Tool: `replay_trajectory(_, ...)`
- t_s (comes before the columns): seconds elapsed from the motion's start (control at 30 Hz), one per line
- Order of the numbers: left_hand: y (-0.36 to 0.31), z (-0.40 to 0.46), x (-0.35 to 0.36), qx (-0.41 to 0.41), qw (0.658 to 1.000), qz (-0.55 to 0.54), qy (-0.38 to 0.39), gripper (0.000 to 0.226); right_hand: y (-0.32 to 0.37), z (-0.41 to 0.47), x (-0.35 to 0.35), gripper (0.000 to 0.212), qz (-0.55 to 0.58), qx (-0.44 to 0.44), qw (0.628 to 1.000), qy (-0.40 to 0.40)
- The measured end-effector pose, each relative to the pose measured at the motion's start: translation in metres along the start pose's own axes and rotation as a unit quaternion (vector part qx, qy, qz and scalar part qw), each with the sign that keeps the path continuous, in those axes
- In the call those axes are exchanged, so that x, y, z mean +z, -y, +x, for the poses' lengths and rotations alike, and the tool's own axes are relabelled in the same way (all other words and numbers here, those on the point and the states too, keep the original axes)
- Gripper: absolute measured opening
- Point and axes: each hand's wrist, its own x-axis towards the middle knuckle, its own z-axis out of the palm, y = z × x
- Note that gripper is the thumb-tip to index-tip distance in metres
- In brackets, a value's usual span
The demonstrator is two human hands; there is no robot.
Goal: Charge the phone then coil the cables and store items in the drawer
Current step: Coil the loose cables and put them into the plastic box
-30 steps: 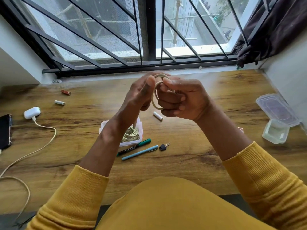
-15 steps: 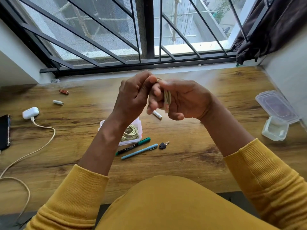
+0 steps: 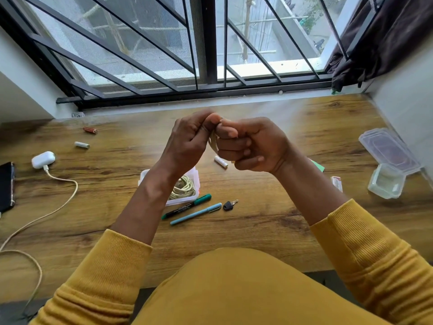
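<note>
Above the middle of the wooden desk [image 3: 269, 221], my left hand [image 3: 187, 141] and my right hand [image 3: 253, 144] meet fist to fist around a small cream cable coil [image 3: 213, 144], mostly hidden between the fingers. My left thumb presses on top of it. Below my left wrist a small clear box [image 3: 194, 174] holds another coiled cream cable [image 3: 182, 188]. At the far left a black phone [image 3: 5, 186] lies at the desk edge. A white charger [image 3: 43, 159] with a long cream cable [image 3: 63, 202] runs toward the left edge.
Two pens [image 3: 187, 206] [image 3: 195, 213] and a small key [image 3: 229, 204] lie in front of the box. Three batteries [image 3: 90, 130] [image 3: 82, 144] [image 3: 221, 162] are scattered on the desk. A clear container and lid [image 3: 386, 160] stand at right, near a small packet [image 3: 337, 182].
The open loop of cable seen earlier has been squeezed flat and is now closed inside both fists. My hands have drawn tighter together.
</note>
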Motion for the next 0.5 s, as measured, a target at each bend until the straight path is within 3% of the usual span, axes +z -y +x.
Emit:
replay_trajectory(0.1,0.001,0.0,0.005,-0.032,0.999,-0.017,-0.004,0.03,-0.003,0.004,0.001,0.038,0.011,-0.025,0.999,-0.04)
replay_trajectory(0.23,0.006,-0.005,0.013,-0.087,0.995,0.035,-0.038,0.007,-0.008,0.013,0.002,0.044,0.047,-0.121,0.988,-0.089)
replay_trajectory(0.4,0.008,-0.013,0.017,-0.102,0.988,0.113,-0.039,0.017,-0.012,0.015,-0.001,0.044,0.061,-0.204,0.965,-0.156)
replay_trajectory(0.5,0.006,-0.021,0.018,-0.07,0.986,0.145,-0.044,0.018,-0.012,0.013,-0.002,0.047,0.053,-0.224,0.958,-0.174)
